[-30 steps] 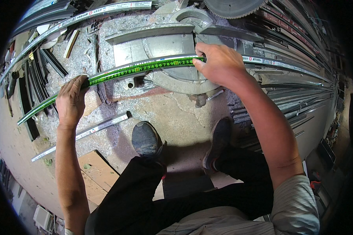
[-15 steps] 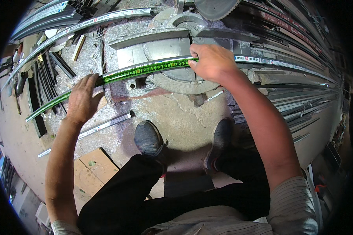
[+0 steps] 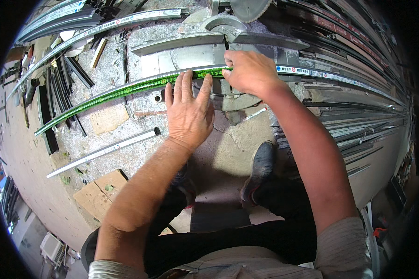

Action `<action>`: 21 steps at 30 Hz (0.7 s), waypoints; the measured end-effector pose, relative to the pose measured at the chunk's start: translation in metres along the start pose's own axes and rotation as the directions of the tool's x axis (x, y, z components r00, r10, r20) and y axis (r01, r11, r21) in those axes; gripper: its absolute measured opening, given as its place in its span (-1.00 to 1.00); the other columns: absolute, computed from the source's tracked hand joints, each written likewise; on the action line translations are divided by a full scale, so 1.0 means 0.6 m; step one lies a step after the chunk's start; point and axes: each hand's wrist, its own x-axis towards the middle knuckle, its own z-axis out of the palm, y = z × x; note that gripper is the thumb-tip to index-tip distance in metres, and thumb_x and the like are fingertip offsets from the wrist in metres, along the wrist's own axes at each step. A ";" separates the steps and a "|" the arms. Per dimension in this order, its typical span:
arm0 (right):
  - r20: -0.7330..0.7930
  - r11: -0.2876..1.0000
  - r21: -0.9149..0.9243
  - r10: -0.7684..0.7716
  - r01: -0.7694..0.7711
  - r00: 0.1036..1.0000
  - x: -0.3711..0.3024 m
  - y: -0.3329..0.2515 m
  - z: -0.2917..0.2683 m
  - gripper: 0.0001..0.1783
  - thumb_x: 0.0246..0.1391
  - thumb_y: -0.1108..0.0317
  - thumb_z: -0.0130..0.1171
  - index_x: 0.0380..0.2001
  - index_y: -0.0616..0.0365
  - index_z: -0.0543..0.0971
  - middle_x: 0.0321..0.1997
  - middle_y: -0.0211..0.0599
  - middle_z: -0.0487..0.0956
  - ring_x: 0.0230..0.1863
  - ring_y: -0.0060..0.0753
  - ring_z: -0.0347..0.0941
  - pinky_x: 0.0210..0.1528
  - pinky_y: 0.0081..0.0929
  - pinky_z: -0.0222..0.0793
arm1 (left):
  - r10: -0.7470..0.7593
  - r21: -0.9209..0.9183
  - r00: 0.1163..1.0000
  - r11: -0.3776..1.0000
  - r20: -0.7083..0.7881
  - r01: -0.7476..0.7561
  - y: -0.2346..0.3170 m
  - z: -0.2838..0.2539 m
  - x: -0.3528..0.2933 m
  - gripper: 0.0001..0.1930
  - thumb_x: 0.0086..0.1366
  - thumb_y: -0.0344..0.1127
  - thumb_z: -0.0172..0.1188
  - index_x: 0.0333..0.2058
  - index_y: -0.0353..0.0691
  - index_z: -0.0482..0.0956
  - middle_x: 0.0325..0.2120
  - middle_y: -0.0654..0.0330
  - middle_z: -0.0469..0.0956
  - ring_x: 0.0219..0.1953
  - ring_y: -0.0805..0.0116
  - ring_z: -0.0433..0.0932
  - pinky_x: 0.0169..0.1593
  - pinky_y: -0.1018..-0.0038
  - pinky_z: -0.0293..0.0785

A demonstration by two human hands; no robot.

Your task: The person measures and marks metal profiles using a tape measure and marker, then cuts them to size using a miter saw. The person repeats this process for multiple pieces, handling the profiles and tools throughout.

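A long green tape measure blade [image 3: 111, 94] lies along a slim metal profile [image 3: 319, 73] that crosses the base of a mitre saw [image 3: 200, 58]. My right hand [image 3: 252, 70] is closed over the profile at the saw's middle, thumb and fingers pinching the tape's right part. Just left of it, my left hand [image 3: 189, 111] rests its outstretched, slightly spread fingertips on the tape. The tape's far left end reaches out over the dark offcuts, and the part under my right hand is hidden.
At the top hangs the round toothed saw blade [image 3: 250, 8], behind the metal fence [image 3: 181, 45]. Long profiles [image 3: 354, 42] are stacked at right. Dark offcuts [image 3: 58, 90] lie at left. A short profile [image 3: 104, 151] and a cardboard piece [image 3: 100, 193] lie nearer my feet.
My left hand has slid right along the tape, from its left part to beside my right hand, and its fingers now lie on top. My right hand stays in place.
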 end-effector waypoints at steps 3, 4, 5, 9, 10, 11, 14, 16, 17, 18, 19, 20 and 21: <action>-0.003 1.000 0.003 0.010 -0.010 1.000 -0.003 0.000 -0.001 -0.66 0.24 0.05 0.33 -0.08 0.02 0.65 -0.07 -0.10 0.77 0.05 0.13 0.69 0.05 0.03 0.56 | -0.116 -0.010 0.992 0.993 -0.049 0.116 0.032 0.024 0.003 -0.11 0.27 -0.12 0.41 0.55 0.17 0.25 0.48 -0.30 0.13 0.56 -0.37 0.07 0.54 -0.36 -0.07; 0.038 1.000 -0.013 0.028 -0.027 0.999 -0.005 -0.005 -0.010 -0.65 0.27 0.05 0.32 0.00 0.00 0.66 -0.02 -0.11 0.77 0.10 0.09 0.69 0.10 0.01 0.56 | -0.151 -0.011 0.986 0.989 -0.064 0.150 0.039 0.030 0.005 -0.10 0.26 -0.11 0.42 0.55 0.19 0.24 0.49 -0.30 0.12 0.57 -0.39 0.04 0.53 -0.38 -0.09; 0.078 0.999 -0.028 0.044 -0.042 0.996 -0.008 -0.014 -0.024 -0.63 0.30 0.06 0.31 0.07 -0.03 0.67 0.03 -0.11 0.77 0.15 0.05 0.69 0.15 -0.01 0.56 | -0.184 -0.015 0.981 0.983 -0.068 0.184 0.045 0.035 0.007 -0.09 0.25 -0.10 0.41 0.56 0.20 0.24 0.50 -0.30 0.10 0.58 -0.39 0.02 0.53 -0.39 -0.11; 0.100 0.997 -0.045 0.059 -0.055 0.993 -0.006 -0.019 -0.024 -0.60 0.35 0.05 0.29 0.15 -0.06 0.67 0.09 -0.12 0.77 0.21 0.00 0.68 0.21 -0.03 0.56 | -0.272 -0.017 0.960 0.962 -0.065 0.272 0.056 0.046 0.012 -0.10 0.25 -0.06 0.39 0.56 0.25 0.24 0.52 -0.31 0.04 0.60 -0.40 -0.04 0.52 -0.43 -0.16; 0.100 0.997 -0.048 0.063 -0.059 0.993 -0.007 -0.019 -0.023 -0.60 0.35 0.05 0.29 0.15 -0.06 0.67 0.10 -0.12 0.76 0.21 0.00 0.68 0.21 -0.03 0.56 | -0.280 -0.016 0.958 0.960 -0.062 0.280 0.057 0.048 0.012 -0.11 0.26 -0.06 0.38 0.56 0.26 0.25 0.53 -0.31 0.03 0.60 -0.40 -0.05 0.52 -0.43 -0.17; 0.101 0.997 -0.050 0.067 -0.063 0.993 -0.007 -0.019 -0.023 -0.60 0.36 0.05 0.29 0.15 -0.06 0.67 0.10 -0.12 0.76 0.21 0.00 0.68 0.22 -0.02 0.56 | -0.281 -0.020 0.957 0.960 -0.068 0.280 0.058 0.050 0.012 -0.11 0.25 -0.06 0.38 0.55 0.26 0.25 0.53 -0.31 0.03 0.60 -0.41 -0.05 0.52 -0.44 -0.17; 0.108 0.996 -0.059 0.078 -0.072 0.991 -0.007 -0.022 -0.026 -0.60 0.36 0.05 0.28 0.15 -0.05 0.67 0.10 -0.12 0.76 0.21 0.00 0.68 0.22 -0.02 0.57 | -0.287 -0.029 0.954 0.958 -0.081 0.286 0.058 0.055 0.013 -0.12 0.25 -0.06 0.38 0.55 0.26 0.27 0.53 -0.31 0.03 0.61 -0.41 -0.07 0.52 -0.43 -0.16; 0.110 0.995 -0.068 0.079 -0.072 0.991 -0.008 -0.024 -0.027 -0.60 0.36 0.06 0.28 0.16 -0.05 0.67 0.10 -0.11 0.76 0.21 0.00 0.68 0.22 -0.02 0.57 | -0.295 -0.033 0.952 0.955 -0.082 0.293 0.060 0.058 0.013 -0.12 0.24 -0.07 0.38 0.54 0.25 0.28 0.53 -0.31 0.03 0.61 -0.42 -0.08 0.52 -0.42 -0.16; 0.110 0.995 -0.074 0.077 -0.069 0.991 -0.008 -0.024 -0.027 -0.60 0.37 0.06 0.28 0.16 -0.05 0.67 0.10 -0.11 0.76 0.21 0.00 0.68 0.22 -0.02 0.57 | -0.296 -0.034 0.951 0.955 -0.085 0.295 0.060 0.059 0.014 -0.12 0.24 -0.07 0.38 0.54 0.25 0.28 0.53 -0.32 0.03 0.61 -0.42 -0.09 0.52 -0.42 -0.15; 0.109 0.995 -0.080 0.075 -0.066 0.991 -0.008 -0.024 -0.027 -0.60 0.37 0.06 0.28 0.16 -0.05 0.67 0.10 -0.10 0.76 0.21 0.01 0.68 0.22 -0.03 0.57 | -0.298 -0.034 0.951 0.955 -0.088 0.296 0.060 0.060 0.014 -0.12 0.24 -0.07 0.38 0.55 0.25 0.28 0.54 -0.32 0.03 0.62 -0.42 -0.09 0.52 -0.42 -0.15; 0.106 0.995 -0.073 0.077 -0.070 0.991 -0.007 -0.022 -0.025 -0.60 0.36 0.05 0.28 0.16 -0.05 0.67 0.10 -0.10 0.76 0.21 0.01 0.68 0.22 -0.02 0.57 | -0.298 -0.036 0.950 0.955 -0.090 0.296 0.060 0.061 0.014 -0.11 0.24 -0.07 0.38 0.55 0.25 0.28 0.54 -0.32 0.03 0.62 -0.43 -0.09 0.52 -0.41 -0.15; 0.103 0.995 -0.067 0.080 -0.073 0.992 -0.007 -0.020 -0.024 -0.60 0.36 0.05 0.28 0.16 -0.05 0.67 0.10 -0.10 0.76 0.20 0.01 0.68 0.22 -0.02 0.58 | -0.298 -0.040 0.950 0.954 -0.088 0.296 0.061 0.061 0.015 -0.11 0.24 -0.07 0.38 0.55 0.24 0.28 0.54 -0.32 0.03 0.62 -0.43 -0.09 0.52 -0.41 -0.14; 0.099 0.995 -0.061 0.083 -0.077 0.992 -0.006 -0.018 -0.022 -0.59 0.35 0.05 0.29 0.15 -0.05 0.68 0.10 -0.10 0.76 0.20 0.01 0.68 0.21 -0.02 0.58 | -0.298 -0.045 0.951 0.954 -0.086 0.295 0.062 0.062 0.016 -0.11 0.24 -0.07 0.38 0.55 0.24 0.28 0.53 -0.33 0.03 0.62 -0.43 -0.10 0.52 -0.41 -0.14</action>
